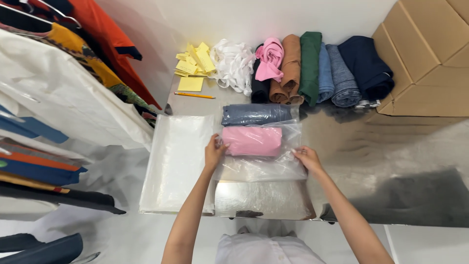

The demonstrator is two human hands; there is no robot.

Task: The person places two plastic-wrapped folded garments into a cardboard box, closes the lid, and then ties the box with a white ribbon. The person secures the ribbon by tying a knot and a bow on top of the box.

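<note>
On the shiny metal tabletop (pixel 342 142), your left hand (pixel 215 152) and right hand (pixel 308 159) pinch opposite edges of the clear bag (pixel 264 166) holding a pink folded garment (pixel 251 141); beyond it, rolled clothes (pixel 312 68) line the white wall (pixel 244 19).

Pink rolled garment (pixel 252 141) in clear bag (pixel 264 166), between left hand (pixel 215 152) and right hand (pixel 308 159). Grey-blue roll (pixel 256 114) just beyond. Farther out: yellow notes (pixel 194 63), white straps (pixel 233 63), brown roll (pixel 291 66), green roll (pixel 309 66), navy roll (pixel 365 66).

The single head camera looks steeply down from above the tabletop's (pixel 342 142) near edge, facing the far wall, close in.
</note>
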